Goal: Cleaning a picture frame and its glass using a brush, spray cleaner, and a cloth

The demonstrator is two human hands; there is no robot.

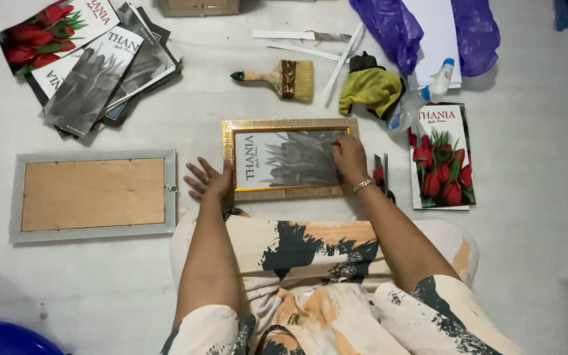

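A gold picture frame (288,123) lies flat on the pale floor in front of me, with a grey leaf print (284,160) inside it. My left hand (208,181) rests flat by the frame's left edge, fingers spread, a ring on one finger. My right hand (348,156), with a bracelet at the wrist, presses its fingertips on the print near the frame's right side. Neither hand holds anything.
A silver frame (93,195) lies face down at left. A stack of prints (87,59) sits at the upper left. A paintbrush (283,77), yellow cloth (371,89), spray bottle (422,95), white strips (310,46), a purple bag (396,26), scissors (382,174) and a red tulip print (440,158) lie behind and right.
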